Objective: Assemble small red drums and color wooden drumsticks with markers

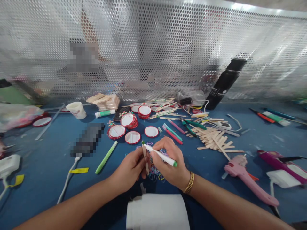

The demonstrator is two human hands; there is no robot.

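At the far left edge of the blue table (48, 166), a white plastic device (8, 164) rests near the table's edge. Further back stands a white paper cup (76, 110). A light green plastic stick (106, 157) lies slanted on the table, just left of the hands. Behind the hands sits a cluster of round white lids with red rims (132, 137).

The left hand (130, 169) is closed, its fingertips pinching a pale wooden craft stick (145, 156), which it holds nearly upright above the table in the middle of the view. The right hand (169, 163), with a gold bangle (190, 182) at the wrist, is wrapped around a white felt-tip marker with a green end (161, 155). The marker's tip touches the upper part of the stick. A tangle of coloured rubber bands (155, 174) lies on the table beneath both hands.

To the right lies a loose pile of wooden sticks (214, 137), then a pink glue gun (244, 179) on its side. A purple glue gun (280, 161) is near the right edge.
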